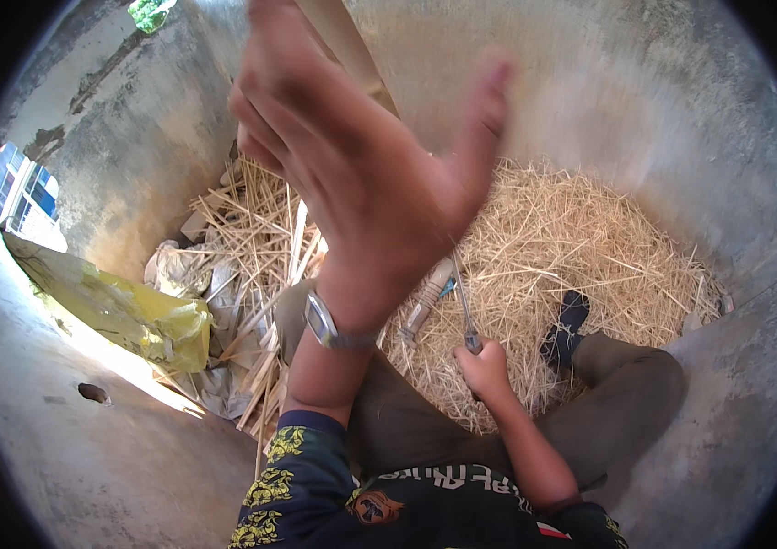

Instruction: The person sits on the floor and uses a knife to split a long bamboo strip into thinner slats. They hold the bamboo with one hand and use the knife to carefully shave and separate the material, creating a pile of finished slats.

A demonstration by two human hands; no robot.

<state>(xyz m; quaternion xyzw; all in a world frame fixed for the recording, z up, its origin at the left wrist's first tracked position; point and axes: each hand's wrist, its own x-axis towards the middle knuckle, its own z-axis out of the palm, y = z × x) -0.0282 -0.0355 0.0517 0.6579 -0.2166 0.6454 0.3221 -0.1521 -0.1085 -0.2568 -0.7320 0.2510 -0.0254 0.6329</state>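
My left hand (352, 156), with a watch (321, 320) on its wrist, is raised large and blurred in front of the view. Its thumb stands well apart and the fingers stretch upward; the fingertips run out of the picture. Behind those fingers shows a flat brown strip (345, 41), and I see no grip on it. Lower down, my right hand (485, 370) is closed round the handle of a knife (465, 306). The thin blade points up and away over the straw, its far end passing behind my left hand.
Loose straw (581, 238) covers the floor, with longer split sticks (256, 220) at left. A plastic bottle (427, 302) lies by the blade. A yellow sack (146, 316) hangs near an opening. Curved concrete walls (626, 101) surround me; my black-covered foot (564, 331) rests on straw.
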